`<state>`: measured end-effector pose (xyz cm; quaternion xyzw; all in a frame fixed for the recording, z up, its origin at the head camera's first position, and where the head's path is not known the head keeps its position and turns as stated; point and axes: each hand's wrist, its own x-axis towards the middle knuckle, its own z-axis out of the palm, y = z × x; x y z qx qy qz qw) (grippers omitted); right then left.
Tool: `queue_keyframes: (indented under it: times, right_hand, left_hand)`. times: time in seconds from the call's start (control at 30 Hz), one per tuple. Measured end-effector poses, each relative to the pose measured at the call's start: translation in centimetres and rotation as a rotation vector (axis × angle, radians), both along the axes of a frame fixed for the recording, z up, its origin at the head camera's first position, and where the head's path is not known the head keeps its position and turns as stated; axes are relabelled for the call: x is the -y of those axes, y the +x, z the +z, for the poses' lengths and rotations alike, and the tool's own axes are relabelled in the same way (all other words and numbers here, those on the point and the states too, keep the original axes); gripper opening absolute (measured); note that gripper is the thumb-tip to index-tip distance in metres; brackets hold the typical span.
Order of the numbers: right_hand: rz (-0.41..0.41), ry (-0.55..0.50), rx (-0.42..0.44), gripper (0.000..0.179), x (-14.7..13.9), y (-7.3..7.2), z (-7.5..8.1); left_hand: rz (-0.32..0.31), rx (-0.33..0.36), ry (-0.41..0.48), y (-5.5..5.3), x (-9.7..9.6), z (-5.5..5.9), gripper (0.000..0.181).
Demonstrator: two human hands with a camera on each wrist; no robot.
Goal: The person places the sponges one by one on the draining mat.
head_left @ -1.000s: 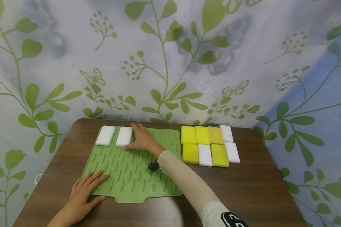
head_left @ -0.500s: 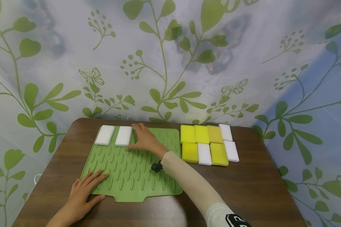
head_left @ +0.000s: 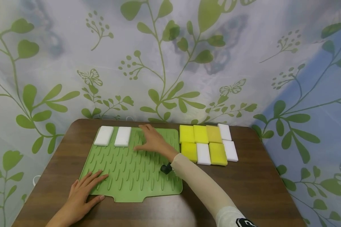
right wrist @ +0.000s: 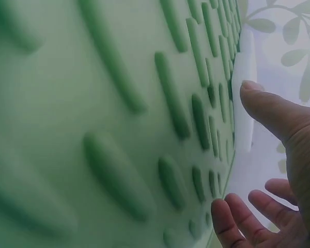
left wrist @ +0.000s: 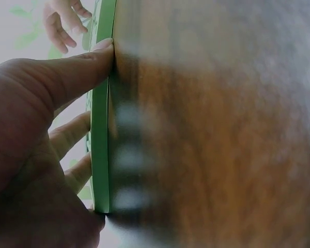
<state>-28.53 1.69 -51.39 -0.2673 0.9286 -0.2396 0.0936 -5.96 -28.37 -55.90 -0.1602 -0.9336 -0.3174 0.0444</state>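
A green ribbed mat (head_left: 130,176) lies on the table, with two white sponge blocks on its far left part: one at the corner (head_left: 103,136) and a second white block (head_left: 123,136) to its right. My right hand (head_left: 153,140) is over the mat just right of the second block, fingers spread and holding nothing. In the right wrist view its thumb (right wrist: 268,106) overlaps a white block, apart from the other fingers. My left hand (head_left: 83,197) rests with spread fingers on the mat's near left corner; its thumb (left wrist: 82,70) touches the mat's front edge.
Right of the mat, two rows of sponge blocks lie side by side on the brown table (head_left: 258,189): several yellow blocks (head_left: 189,152) and a few white blocks (head_left: 203,154). A leaf-patterned curtain (head_left: 170,63) hangs behind the table's far edge.
My right hand has drawn away to the right from the second white block, widening the gap between them. The left hand has stayed in place.
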Motion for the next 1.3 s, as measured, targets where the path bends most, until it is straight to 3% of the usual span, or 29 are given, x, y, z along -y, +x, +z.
queue_keyframes:
  times: [0.37, 0.67, 1.03, 1.3]
  right_hand:
    - [-0.035, 0.016, -0.049, 0.104, -4.3, -0.8, 0.0]
    - [-0.077, -0.007, -0.015, 0.101, -7.9, -0.5, 0.7]
    - [-0.076, 0.005, -0.089, 0.098, -13.4, -1.2, 1.2]
    - [-0.158, 0.046, -0.082, 0.097, -17.5, -1.8, 0.8]
  left_hand:
    - [0.003, -0.004, -0.012, 0.1, -0.3, 0.1, 0.075]
    - [-0.003, 0.018, -0.009, -0.1, -0.1, -0.1, 0.075]
    - [-0.003, 0.022, -0.021, -0.1, -0.2, -0.1, 0.074]
    - [-0.004, 0.035, -0.005, -0.1, -0.3, 0.1, 0.075]
